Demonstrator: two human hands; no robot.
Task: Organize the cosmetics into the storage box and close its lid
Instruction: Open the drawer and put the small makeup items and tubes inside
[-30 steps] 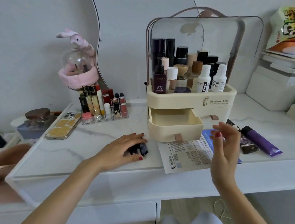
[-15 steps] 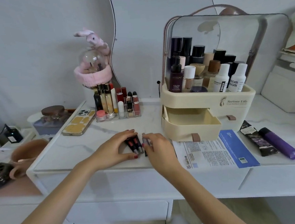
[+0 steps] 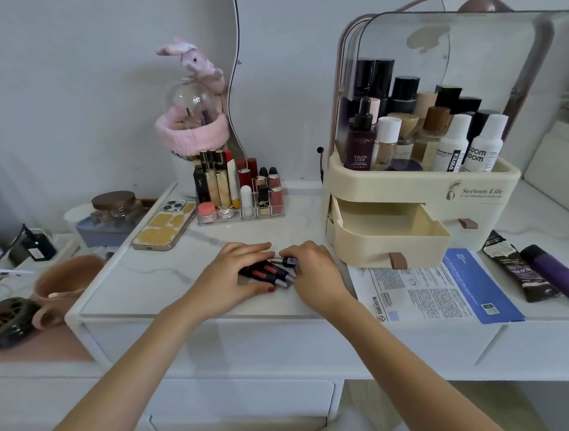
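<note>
A cream storage box (image 3: 473,183) stands at the right of the white table, its clear lid (image 3: 489,56) raised and its top tray full of bottles. Its left drawer (image 3: 387,240) is pulled out and looks empty. A cluster of dark lip tubes (image 3: 268,272) lies on the table in front of me. My left hand (image 3: 226,278) cups them from the left. My right hand (image 3: 310,269) closes on them from the right, fingers curled round one small tube. A black tube (image 3: 515,269) and a purple tube (image 3: 562,275) lie right of the box.
A clear lipstick rack (image 3: 239,188) stands behind my hands, a phone (image 3: 164,225) to its left. A printed leaflet (image 3: 430,288) lies in front of the drawer. A pink rabbit lamp (image 3: 194,109) stands at the back, a pink mug (image 3: 65,286) and clutter lower left.
My right hand came from the leaflet side to the lip tubes and now grips them opposite my left hand. The view swung left and closer.
</note>
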